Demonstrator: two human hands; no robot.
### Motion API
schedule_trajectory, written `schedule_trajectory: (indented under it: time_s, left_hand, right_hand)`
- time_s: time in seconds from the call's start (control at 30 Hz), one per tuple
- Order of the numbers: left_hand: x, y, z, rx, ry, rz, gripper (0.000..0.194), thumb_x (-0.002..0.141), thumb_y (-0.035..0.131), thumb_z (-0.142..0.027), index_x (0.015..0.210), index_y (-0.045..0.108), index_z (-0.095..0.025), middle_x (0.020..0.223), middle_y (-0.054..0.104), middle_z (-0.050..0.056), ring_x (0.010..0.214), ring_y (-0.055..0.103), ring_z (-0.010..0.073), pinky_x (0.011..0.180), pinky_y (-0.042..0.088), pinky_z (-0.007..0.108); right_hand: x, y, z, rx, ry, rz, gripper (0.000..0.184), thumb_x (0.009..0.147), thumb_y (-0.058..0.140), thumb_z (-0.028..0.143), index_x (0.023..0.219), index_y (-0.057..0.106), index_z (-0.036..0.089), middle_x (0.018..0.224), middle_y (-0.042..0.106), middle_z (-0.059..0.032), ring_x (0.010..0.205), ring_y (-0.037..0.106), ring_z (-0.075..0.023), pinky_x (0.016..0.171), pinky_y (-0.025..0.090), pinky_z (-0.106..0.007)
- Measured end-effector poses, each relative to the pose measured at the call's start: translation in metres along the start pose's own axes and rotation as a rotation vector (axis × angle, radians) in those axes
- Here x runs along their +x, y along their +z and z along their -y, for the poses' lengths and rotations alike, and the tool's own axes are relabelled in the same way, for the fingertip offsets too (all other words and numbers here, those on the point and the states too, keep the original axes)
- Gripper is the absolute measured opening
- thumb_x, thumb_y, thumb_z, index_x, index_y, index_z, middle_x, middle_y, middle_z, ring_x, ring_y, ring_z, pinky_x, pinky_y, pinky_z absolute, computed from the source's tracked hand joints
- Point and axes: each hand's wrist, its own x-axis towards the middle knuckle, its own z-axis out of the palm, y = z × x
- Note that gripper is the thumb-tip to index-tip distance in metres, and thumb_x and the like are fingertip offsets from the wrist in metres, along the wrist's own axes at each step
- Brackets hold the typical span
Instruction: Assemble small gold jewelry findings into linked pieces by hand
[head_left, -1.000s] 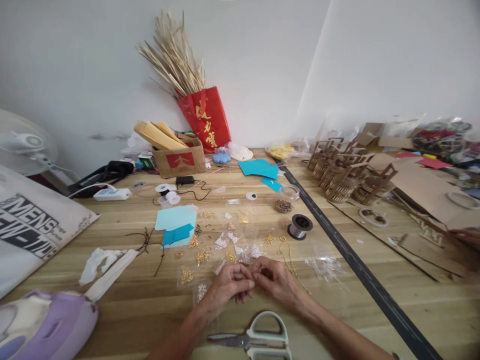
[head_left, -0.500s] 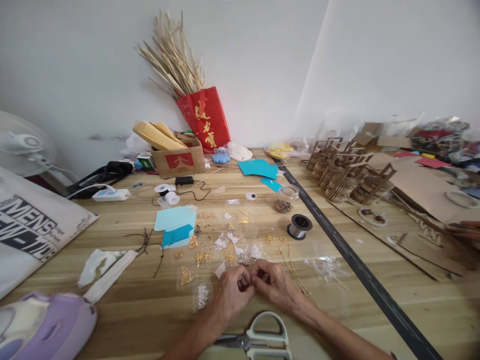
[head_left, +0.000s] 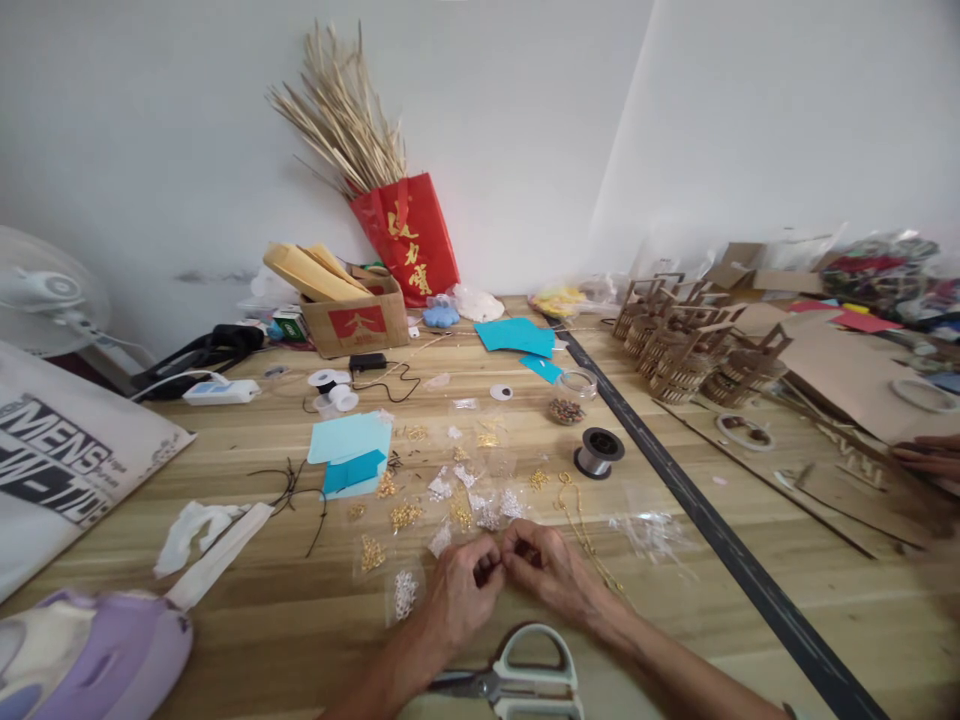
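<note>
My left hand [head_left: 469, 582] and my right hand [head_left: 546, 565] meet fingertip to fingertip over the front middle of the table. Both are closed in a pinch; whatever sits between the fingers is too small or hidden to make out. Just beyond the fingertips lie small bags of silvery findings [head_left: 501, 505] and gold findings [head_left: 406, 515]. A gold chain [head_left: 579, 520] stretches beside my right hand. Below the hands rest scissors [head_left: 525, 675] with pale handles, the blade tips covered by my left forearm. One bag of silver rings [head_left: 406, 594] lies left of my left hand.
A wire spool [head_left: 599, 453] and a dish of beads [head_left: 566, 411] stand beyond my right hand, near a dark strip [head_left: 697, 510] crossing the table. Small woven baskets [head_left: 690, 345] and another person's hand [head_left: 930, 455] are at right. A purple-and-white device [head_left: 97, 650] sits front left.
My left hand has turned slightly and curled its fingers more, and its forearm has shifted right over the scissor tips. The bag of silver rings shows more fully. The fingertips stay together.
</note>
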Motion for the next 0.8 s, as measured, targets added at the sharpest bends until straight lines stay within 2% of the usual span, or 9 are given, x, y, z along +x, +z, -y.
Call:
schedule_trajectory:
  time_s: [0.33, 0.47, 0.6, 0.8]
  left_hand:
    - [0.004, -0.002, 0.011, -0.138, 0.061, 0.009, 0.02, 0.079, 0.053, -0.027, 0.062, 0.058, -0.017, 0.055, 0.051, -0.001, 0.055, 0.046, 0.0139, 0.055, 0.033, 0.024]
    - [0.005, -0.001, 0.013, -0.324, -0.007, 0.068, 0.028, 0.08, 0.052, -0.036, 0.062, 0.055, -0.016, 0.053, 0.05, -0.002, 0.049, 0.047, 0.0119, 0.05, 0.035, 0.023]
    - [0.007, -0.002, 0.012, -0.536, -0.111, 0.114, 0.037, 0.075, 0.058, -0.049, 0.061, 0.056, -0.015, 0.052, 0.052, -0.001, 0.045, 0.048, 0.0101, 0.046, 0.038, 0.021]
    - [0.008, -0.007, 0.008, -0.659, -0.184, 0.108, 0.041, 0.069, 0.064, -0.053, 0.061, 0.06, -0.013, 0.053, 0.058, 0.001, 0.047, 0.052, 0.0108, 0.049, 0.04, 0.022]
  right_hand:
    - [0.002, -0.003, -0.004, 0.046, 0.0, 0.007, 0.016, 0.085, 0.052, 0.026, 0.073, 0.056, 0.015, 0.063, 0.052, 0.0022, 0.058, 0.044, -0.0108, 0.053, 0.031, -0.02]
    - [0.002, -0.002, -0.004, 0.028, 0.002, -0.002, 0.016, 0.085, 0.052, 0.025, 0.073, 0.056, 0.015, 0.063, 0.053, 0.002, 0.058, 0.045, -0.0108, 0.052, 0.032, -0.02]
    - [0.002, 0.0, -0.002, 0.045, 0.008, -0.011, 0.016, 0.086, 0.051, 0.026, 0.074, 0.056, 0.015, 0.063, 0.057, 0.0008, 0.058, 0.049, -0.0119, 0.054, 0.036, -0.021]
    - [0.0, 0.0, 0.007, -0.047, -0.077, -0.053, 0.017, 0.088, 0.048, 0.023, 0.077, 0.058, 0.016, 0.07, 0.062, -0.0016, 0.064, 0.056, -0.0135, 0.059, 0.041, -0.022]
